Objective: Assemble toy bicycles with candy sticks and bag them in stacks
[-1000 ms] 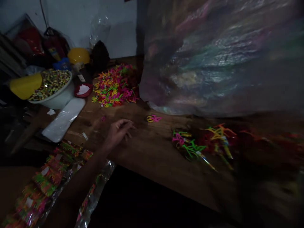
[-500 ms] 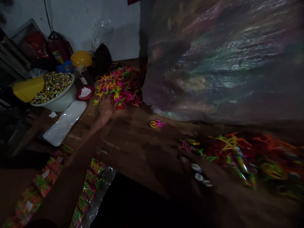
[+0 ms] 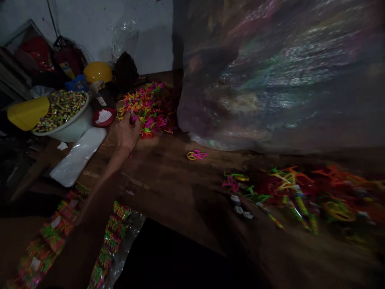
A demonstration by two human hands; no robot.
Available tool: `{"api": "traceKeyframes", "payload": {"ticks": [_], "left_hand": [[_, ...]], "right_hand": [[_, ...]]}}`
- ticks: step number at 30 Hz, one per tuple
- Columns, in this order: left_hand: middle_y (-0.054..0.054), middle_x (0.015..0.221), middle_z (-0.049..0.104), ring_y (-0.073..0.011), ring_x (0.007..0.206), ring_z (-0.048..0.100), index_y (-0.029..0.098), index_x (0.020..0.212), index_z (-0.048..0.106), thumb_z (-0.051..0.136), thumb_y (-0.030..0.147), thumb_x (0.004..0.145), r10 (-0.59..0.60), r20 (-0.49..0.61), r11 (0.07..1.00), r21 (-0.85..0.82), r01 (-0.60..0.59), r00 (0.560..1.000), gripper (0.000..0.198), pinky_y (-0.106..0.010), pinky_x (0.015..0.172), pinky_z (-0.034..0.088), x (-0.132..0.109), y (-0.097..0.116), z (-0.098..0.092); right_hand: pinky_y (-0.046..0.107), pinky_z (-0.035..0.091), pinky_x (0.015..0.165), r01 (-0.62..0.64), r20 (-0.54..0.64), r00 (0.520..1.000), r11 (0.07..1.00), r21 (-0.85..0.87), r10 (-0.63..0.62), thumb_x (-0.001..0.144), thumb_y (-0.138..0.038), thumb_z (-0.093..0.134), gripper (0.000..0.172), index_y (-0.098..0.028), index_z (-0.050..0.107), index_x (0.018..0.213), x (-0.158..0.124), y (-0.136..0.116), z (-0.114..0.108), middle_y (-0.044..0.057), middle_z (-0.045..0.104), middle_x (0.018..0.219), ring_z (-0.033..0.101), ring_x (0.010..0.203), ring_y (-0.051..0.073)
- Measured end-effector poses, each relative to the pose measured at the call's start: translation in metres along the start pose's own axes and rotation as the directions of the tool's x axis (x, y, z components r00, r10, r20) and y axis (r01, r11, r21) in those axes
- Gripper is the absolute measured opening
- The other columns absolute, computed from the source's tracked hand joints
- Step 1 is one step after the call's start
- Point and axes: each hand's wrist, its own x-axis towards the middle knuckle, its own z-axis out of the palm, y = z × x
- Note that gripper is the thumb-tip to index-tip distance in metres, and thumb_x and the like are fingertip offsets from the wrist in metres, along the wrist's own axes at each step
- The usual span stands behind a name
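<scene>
My left hand (image 3: 128, 131) is at the near left edge of a heap of small bright plastic pieces (image 3: 152, 108) in pink, yellow, green and orange. Its thumb and fingers are pinched together; what lies between them is too small to make out. My right hand (image 3: 245, 228) is dark and blurred at the lower right. Several white-ended pieces (image 3: 240, 209) show at its fingers, seemingly gripped, and a thin colourful tube (image 3: 272, 216) lies beside it. To its right spreads a pile of plastic frames, rings and candy-filled tubes (image 3: 300, 200).
A pink and yellow plastic piece (image 3: 197, 155) lies mid-table. At left are a white basin (image 3: 72, 130) of wrapped candies with a yellow scoop (image 3: 28, 113), a red dish (image 3: 108, 120) and plastic bags (image 3: 78, 156). Filled packet strips (image 3: 105, 257) lie nearest me. A large plastic-wrapped bundle (image 3: 270, 88) stands behind.
My left hand has drawn slightly back from the heap, its spread fingers now pinched. My right hand has shifted left with the white-ended pieces. The view has shifted slightly.
</scene>
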Motion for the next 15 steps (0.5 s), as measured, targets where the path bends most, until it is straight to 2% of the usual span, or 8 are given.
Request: {"api": "traceKeyframes", "payload": {"ticks": [2,3,4,6,9,12,13,15], "left_hand": [[-0.001,0.076,0.065,-0.0128,0.070,0.061,0.017,0.087,0.063,0.058,0.013,0.086,-0.033,-0.002,0.977,-0.212,0.032,0.999,0.006,-0.026,0.072,0.048,-0.016,0.007,-0.001],[0.001,0.071,0.062,-0.0112,0.065,0.059,0.017,0.084,0.061,0.059,0.014,0.085,-0.083,0.052,0.931,-0.353,0.096,0.995,0.005,-0.024,0.068,0.048,-0.026,0.011,-0.001],[0.003,0.068,0.059,-0.0101,0.061,0.058,0.018,0.083,0.060,0.060,0.017,0.086,-0.134,0.155,0.854,-0.482,0.193,0.979,0.004,-0.022,0.063,0.047,-0.038,0.016,0.001],[0.004,0.069,0.058,-0.0092,0.055,0.059,0.019,0.088,0.059,0.061,0.026,0.088,-0.174,0.411,0.658,-0.628,0.416,0.895,0.007,-0.021,0.053,0.045,-0.065,0.027,0.005],[0.002,0.075,0.062,-0.0107,0.052,0.063,0.018,0.094,0.059,0.066,0.034,0.084,-0.089,0.690,0.475,-0.605,0.639,0.719,0.021,-0.020,0.044,0.043,-0.105,0.046,0.011],[0.002,0.072,0.063,-0.0091,0.047,0.060,0.016,0.093,0.061,0.074,0.037,0.077,0.029,0.823,0.420,-0.525,0.740,0.567,0.029,-0.019,0.041,0.043,-0.133,0.064,0.014],[0.002,0.072,0.064,-0.0086,0.047,0.060,0.015,0.093,0.063,0.077,0.037,0.075,0.058,0.839,0.414,-0.514,0.751,0.542,0.032,-0.019,0.041,0.043,-0.139,0.069,0.015],[0.002,0.076,0.066,-0.0082,0.048,0.060,0.016,0.096,0.065,0.081,0.038,0.072,0.083,0.845,0.386,-0.515,0.765,0.528,0.037,-0.019,0.042,0.044,-0.147,0.078,0.015]], "right_hand": [[0.033,0.051,0.057,-0.021,0.029,0.999,0.999,0.028,0.020,0.076,-0.054,0.067,0.042,-0.020,0.076,0.097,0.002,0.001,-0.002,0.008,0.074,0.080,0.069,0.071,0.026],[0.033,0.051,0.059,-0.020,0.034,0.999,0.999,0.050,0.019,0.076,-0.054,0.068,0.040,-0.021,0.076,0.096,0.002,0.001,-0.002,0.007,0.073,0.080,0.068,0.072,0.026],[0.033,0.051,0.061,-0.011,0.034,0.999,0.997,0.076,0.009,0.075,-0.053,0.068,0.038,-0.022,0.076,0.095,0.002,-0.001,-0.001,0.007,0.073,0.081,0.068,0.072,0.025],[0.033,0.050,0.061,0.022,-0.021,1.000,0.992,0.123,-0.020,0.076,-0.054,0.068,0.034,-0.024,0.076,0.090,0.002,-0.005,0.004,0.005,0.073,0.080,0.065,0.070,0.022],[0.032,0.049,0.060,0.044,-0.098,0.995,0.981,0.189,-0.026,0.077,-0.053,0.067,0.034,-0.023,0.073,0.091,0.006,-0.016,0.014,0.005,0.070,0.082,0.062,0.068,0.019],[0.032,0.051,0.068,0.064,-0.001,0.998,0.952,0.299,-0.067,0.075,-0.049,0.073,0.039,-0.020,0.071,0.101,0.013,-0.028,0.021,0.005,0.069,0.089,0.062,0.076,0.018],[0.031,0.051,0.068,0.051,0.055,0.996,0.936,0.349,-0.075,0.075,-0.050,0.073,0.038,-0.019,0.071,0.098,0.015,-0.030,0.023,0.005,0.069,0.088,0.061,0.076,0.018],[0.028,0.047,0.062,0.005,0.120,0.991,0.898,0.440,-0.064,0.075,-0.052,0.074,0.036,-0.019,0.070,0.086,0.017,-0.032,0.024,0.003,0.066,0.080,0.058,0.070,0.016]]}}
